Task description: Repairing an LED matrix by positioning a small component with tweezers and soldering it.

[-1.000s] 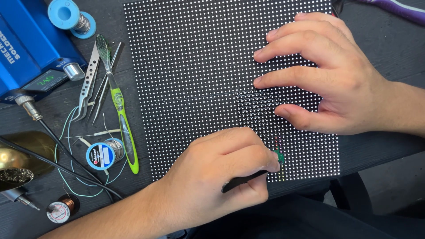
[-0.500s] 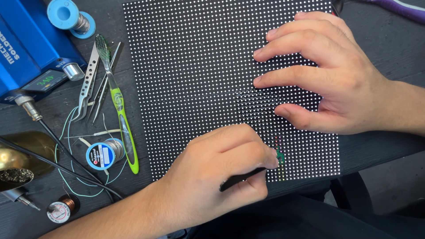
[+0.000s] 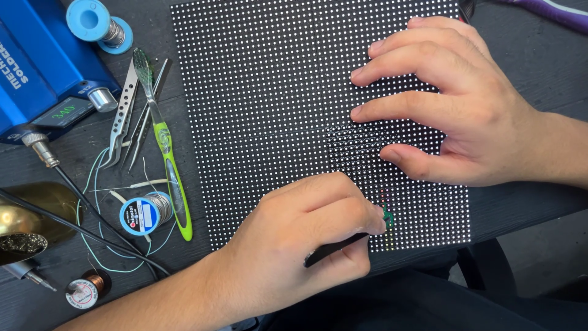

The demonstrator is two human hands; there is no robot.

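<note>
While the right hand (image 3: 453, 104) lies flat with its fingers spread on the upper right part of the LED panel (image 3: 275, 110), the left hand (image 3: 300, 245) at lower centre is closed around a thin dark tool (image 3: 334, 248) — its tip touches the panel near the lower right corner, just beside a short column of lit red and green dots (image 3: 386, 211). The panel fills the middle of the dark worktop (image 3: 527, 61). Left of it lie a green toothbrush (image 3: 165, 153) and steel tweezers (image 3: 125, 116), with a solder spool (image 3: 144, 214) below them — and a blue soldering station (image 3: 37, 67) sits in the upper left corner of the frame.
</note>
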